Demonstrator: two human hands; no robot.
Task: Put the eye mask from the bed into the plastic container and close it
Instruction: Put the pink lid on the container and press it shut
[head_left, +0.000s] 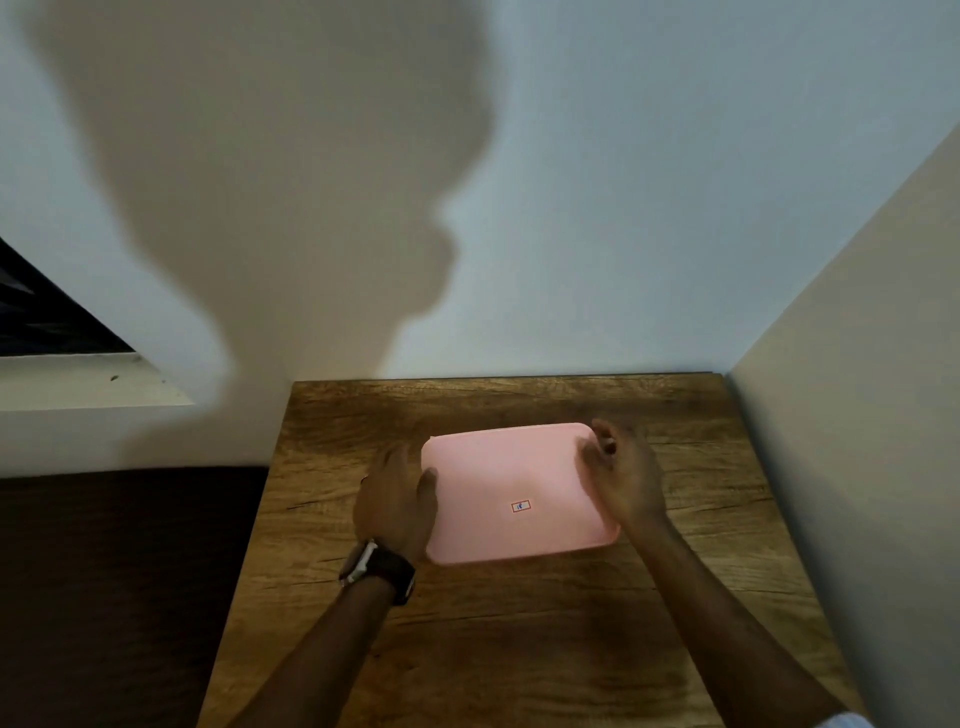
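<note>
A plastic container with a pink lid (514, 483) lies flat on the wooden table (519, 623), a small red-framed sticker near the lid's middle. My left hand (397, 499) rests against the container's left edge, thumb on top of the lid and a dark watch on the wrist. My right hand (626, 475) grips the right far corner, fingers curled over the rim. The lid covers the container, so its inside is hidden. No eye mask is in view.
The table stands in a corner, with a white wall behind and another wall (857, 415) on its right. A dark bed surface (114, 571) lies lower to the left. A window ledge (78, 379) sits at the far left.
</note>
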